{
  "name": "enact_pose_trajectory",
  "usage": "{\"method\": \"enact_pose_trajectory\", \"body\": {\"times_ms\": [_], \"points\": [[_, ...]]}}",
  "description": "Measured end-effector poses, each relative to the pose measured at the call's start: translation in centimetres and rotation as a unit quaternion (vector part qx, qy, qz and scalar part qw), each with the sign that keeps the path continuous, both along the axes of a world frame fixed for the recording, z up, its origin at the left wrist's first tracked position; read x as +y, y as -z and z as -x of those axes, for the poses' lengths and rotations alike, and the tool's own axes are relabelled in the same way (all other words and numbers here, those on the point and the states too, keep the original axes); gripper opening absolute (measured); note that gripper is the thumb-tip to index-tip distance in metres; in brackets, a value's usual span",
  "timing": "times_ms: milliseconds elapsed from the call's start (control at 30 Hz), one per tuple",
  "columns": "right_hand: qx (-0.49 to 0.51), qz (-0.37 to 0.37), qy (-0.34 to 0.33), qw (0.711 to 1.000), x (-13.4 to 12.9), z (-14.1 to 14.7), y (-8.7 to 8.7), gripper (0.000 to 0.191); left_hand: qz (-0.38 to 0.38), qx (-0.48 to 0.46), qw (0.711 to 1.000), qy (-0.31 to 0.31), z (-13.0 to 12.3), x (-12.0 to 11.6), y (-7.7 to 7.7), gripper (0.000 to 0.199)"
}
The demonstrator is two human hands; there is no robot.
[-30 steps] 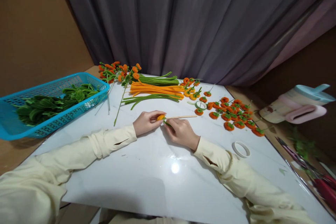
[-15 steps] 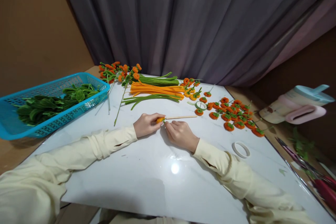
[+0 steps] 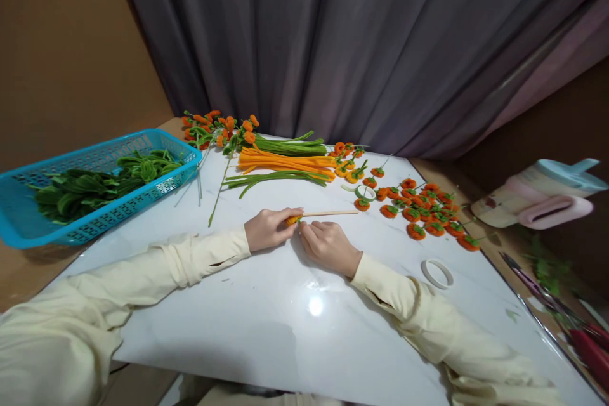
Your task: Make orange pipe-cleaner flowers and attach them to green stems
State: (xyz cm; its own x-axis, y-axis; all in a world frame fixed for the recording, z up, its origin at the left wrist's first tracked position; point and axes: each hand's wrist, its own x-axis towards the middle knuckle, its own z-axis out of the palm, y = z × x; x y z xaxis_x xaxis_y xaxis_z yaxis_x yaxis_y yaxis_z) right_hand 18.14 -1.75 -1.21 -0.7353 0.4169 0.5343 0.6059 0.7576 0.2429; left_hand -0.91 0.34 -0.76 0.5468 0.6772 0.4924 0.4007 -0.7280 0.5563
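Note:
My left hand (image 3: pixel 266 230) pinches a small yellow-orange fuzzy chenille pumpkin (image 3: pixel 292 220) with a bit of green at its right side. Close against it, my right hand (image 3: pixel 330 247) has its fingers pressed together at that green part; what they grip is too small to make out. A thin wooden stick (image 3: pixel 333 212) points right from beside my left fingertips, just beyond my right hand. I cannot tell whether it is held or lies on the table. Past my hands lie bundles of orange pipe cleaners (image 3: pixel 285 160) and green pipe cleaners (image 3: pixel 280 177).
On the left stands a blue basket (image 3: pixel 109 216) with green fuzzy leaves. Many orange pumpkins (image 3: pixel 416 231) with green tops lie at right, near a green tape roll (image 3: pixel 365 193) and a white tape roll (image 3: pixel 436 273). A tumbler (image 3: pixel 518 196) and scissors (image 3: pixel 537 285) are at the right edge.
Both hands stay together at the pumpkin; it is turned slightly in my left fingers. The whole view has shifted a little; nothing else has visibly moved.

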Motion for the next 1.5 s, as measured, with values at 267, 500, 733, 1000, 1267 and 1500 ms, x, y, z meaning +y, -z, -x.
{"method": "enact_pose_trajectory", "body": {"times_ms": [267, 500, 733, 1000, 1267, 1500], "points": [[0.067, 0.123, 0.056, 0.989, 0.0, 0.1, -0.5, 0.022, 0.001, -0.002, 0.999, -0.035, 0.0, 0.0, 0.0, 0.034], [0.049, 0.143, 0.048, 0.987, 0.1, 0.0, -0.3, 0.022, -0.039, 0.001, 0.999, 0.012, 0.1, 0.2, 0.4, 0.036], [0.079, 0.136, 0.013, 0.988, 0.3, -0.2, 0.3, 0.017, -0.091, 0.013, 0.995, 0.049, -0.1, -0.2, 0.3, 0.036], [0.112, 0.198, 0.029, 0.973, 0.4, -0.1, 0.4, 0.019, -0.175, 0.04, 0.983, 0.041, -0.4, -0.1, 0.6, 0.034], [0.196, 0.316, 0.046, 0.927, 0.3, 0.2, -0.7, 0.021, -0.123, 0.04, 0.992, -0.008, 0.1, 0.3, 0.8, 0.038], [0.179, 0.327, 0.023, 0.928, 0.5, 0.0, -0.7, 0.021, -0.169, 0.033, 0.985, 0.017, 0.0, 0.3, 0.7, 0.038]]}}
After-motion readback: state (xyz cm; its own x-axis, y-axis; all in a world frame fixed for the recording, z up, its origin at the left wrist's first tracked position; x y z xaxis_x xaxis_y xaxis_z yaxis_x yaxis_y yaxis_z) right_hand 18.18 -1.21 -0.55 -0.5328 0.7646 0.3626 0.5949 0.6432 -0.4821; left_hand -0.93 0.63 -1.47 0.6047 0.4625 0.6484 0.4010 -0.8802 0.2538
